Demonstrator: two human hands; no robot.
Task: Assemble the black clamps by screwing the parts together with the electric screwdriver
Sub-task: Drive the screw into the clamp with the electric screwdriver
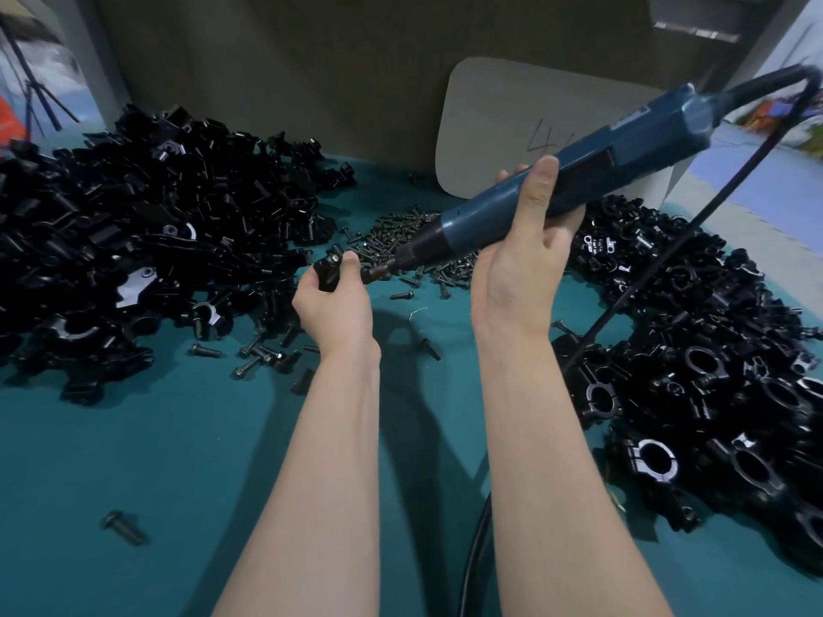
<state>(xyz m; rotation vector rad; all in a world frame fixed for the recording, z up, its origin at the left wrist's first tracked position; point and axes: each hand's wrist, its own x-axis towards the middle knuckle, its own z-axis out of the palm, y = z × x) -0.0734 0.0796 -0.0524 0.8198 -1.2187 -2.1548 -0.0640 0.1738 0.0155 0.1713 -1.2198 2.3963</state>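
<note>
While the fingers (546, 184) of my right hand (521, 260) are gripping one screwdriver (592, 175), tip slanting down-left, my left hand (334, 305) is pinching one clamp (326, 273).

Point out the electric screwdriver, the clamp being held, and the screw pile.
electric screwdriver (476, 216): head view, blue barrel near the nose.
clamp (327, 271): head view, black body below its screw head.
screw pile (401, 231): head view, middle of the heap.

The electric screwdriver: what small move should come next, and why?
Probably bring the bit of the electric screwdriver onto the screw in the clamp. The right hand grips the tool, and its bit sits just beside the clamp that the left hand pinches, seemingly not yet on the screw head.
</note>
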